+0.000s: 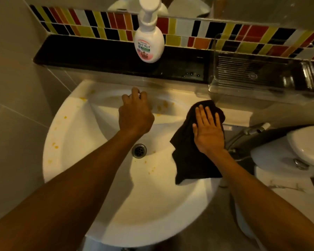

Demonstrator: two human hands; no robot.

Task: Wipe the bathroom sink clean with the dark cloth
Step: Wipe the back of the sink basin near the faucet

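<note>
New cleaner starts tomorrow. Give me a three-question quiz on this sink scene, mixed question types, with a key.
1. True or false: the right hand presses flat on the dark cloth at the sink's right rim.
2. What lies under the left hand?
A. the soap bottle
B. the tap at the back of the basin
C. the drain
3. Fill in: yellow-orange ___ dot the basin and rim.

Key:
1. true
2. B, going by the bit of metal showing at the fingertips
3. stains
</note>
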